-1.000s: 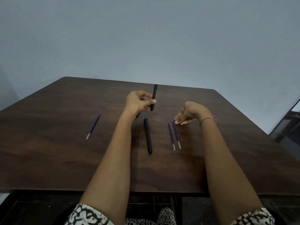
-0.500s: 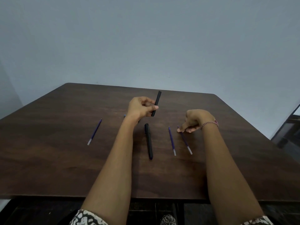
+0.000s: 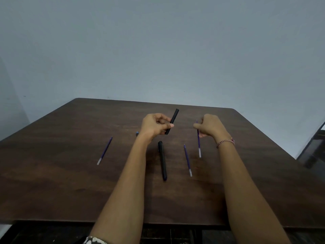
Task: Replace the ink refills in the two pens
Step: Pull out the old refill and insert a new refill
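Nearest, flat on table (image 3: 70,182): whole black pen (image 3: 162,161), untouched; spare refill (image 3: 187,160) just beside; third refill (image 3: 104,150) well apart, left. Beyond: purple refill (image 3: 198,143) pinched in curled right hand (image 3: 210,126), lower tip possibly grazing the top. Farthest: pen barrel (image 3: 172,123), tilted, clamped between left hand (image 3: 154,125) thumb and fingers. Step judged: loading first pen. Next called for aligning refill with barrel mouth.
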The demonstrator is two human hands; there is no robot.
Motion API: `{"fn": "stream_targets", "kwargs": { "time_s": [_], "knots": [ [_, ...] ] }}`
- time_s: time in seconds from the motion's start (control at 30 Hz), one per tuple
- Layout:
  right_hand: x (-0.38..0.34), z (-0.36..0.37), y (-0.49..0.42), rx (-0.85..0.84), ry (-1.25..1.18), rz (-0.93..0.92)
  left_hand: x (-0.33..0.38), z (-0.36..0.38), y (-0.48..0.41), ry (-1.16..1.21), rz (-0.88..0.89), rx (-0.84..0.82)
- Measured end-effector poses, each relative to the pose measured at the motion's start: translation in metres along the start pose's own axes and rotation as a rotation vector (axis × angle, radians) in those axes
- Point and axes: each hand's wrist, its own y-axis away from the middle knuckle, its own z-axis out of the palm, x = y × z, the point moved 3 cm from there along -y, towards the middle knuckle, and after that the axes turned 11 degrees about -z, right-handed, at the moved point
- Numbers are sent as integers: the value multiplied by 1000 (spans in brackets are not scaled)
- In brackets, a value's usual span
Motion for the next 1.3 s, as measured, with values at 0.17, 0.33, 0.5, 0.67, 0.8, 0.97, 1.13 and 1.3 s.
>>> {"fn": "stream_targets", "kwargs": {
  "time_s": [0.17, 0.33, 0.5, 0.67, 0.8, 0.97, 1.13, 1.3],
  "knots": [
    [-5, -12, -1, 499, -279, -155, -1, -1, -3, -41, -1, 11],
    [-11, -20, 3, 753, -547, -222, 0, 2, -4, -121, -10, 4],
    [-18, -23, 9, 838, -840, -291, 1, 1, -3, -136, -21, 5],
    [-21, -22, 8, 879, -988, -318, 2, -1, -2, -162, -12, 21],
    [-21, -21, 8, 873, -993, -315, 1, -2, -3, -187, -7, 38],
    [-18, -20, 7, 872, -990, -296, 2, -3, -3, -193, -13, 51],
    [-16, -17, 3, 810, -967, -287, 1, -4, -4, -185, 15, 64],
    [-19, -7, -3, 634, -816, -298, 3, -6, -3, -186, 60, 75]
  ]
}}
